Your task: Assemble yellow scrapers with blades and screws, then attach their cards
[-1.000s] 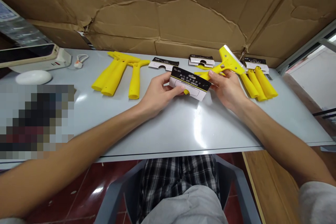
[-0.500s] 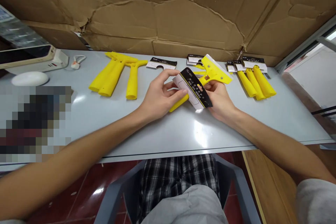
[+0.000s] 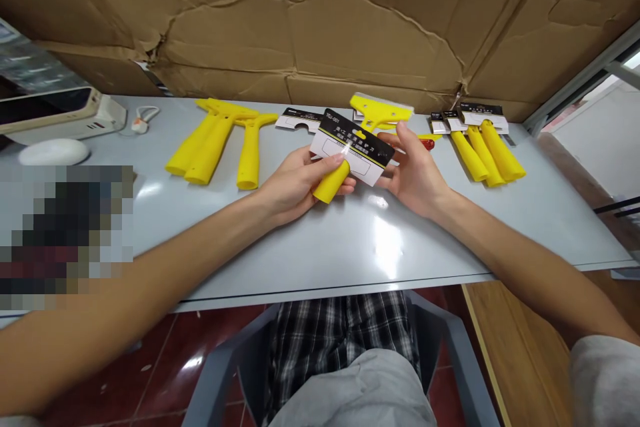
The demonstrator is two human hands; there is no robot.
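My left hand (image 3: 295, 188) is closed on a yellow scraper (image 3: 331, 184), its thumb on the lower handle and fingers underneath. The scraper tilts away from me, with its wide head at the far end. A black and white header card (image 3: 353, 148) sits around the handle, printed side up. Beside the card's right edge, my right hand (image 3: 420, 172) has its fingers apart. Some fingertips are partly hidden by the card, so whether they touch it I cannot tell. Behind the scraper, a red and yellow tool (image 3: 427, 143) shows in part.
Several plain yellow scrapers (image 3: 249, 153) lie left on the grey table (image 3: 300, 253). Carded scrapers (image 3: 503, 150) lie right. A loose card (image 3: 299, 120) is near the cardboard wall (image 3: 375, 33). At left are a phone (image 3: 50, 107), a white mouse (image 3: 54, 150) and a blurred patch.
The scraper has turned, its head swinging left and away while the handle end shows more. My right hand has loosened from it and spread its fingers. The red and yellow tool has come into sight.
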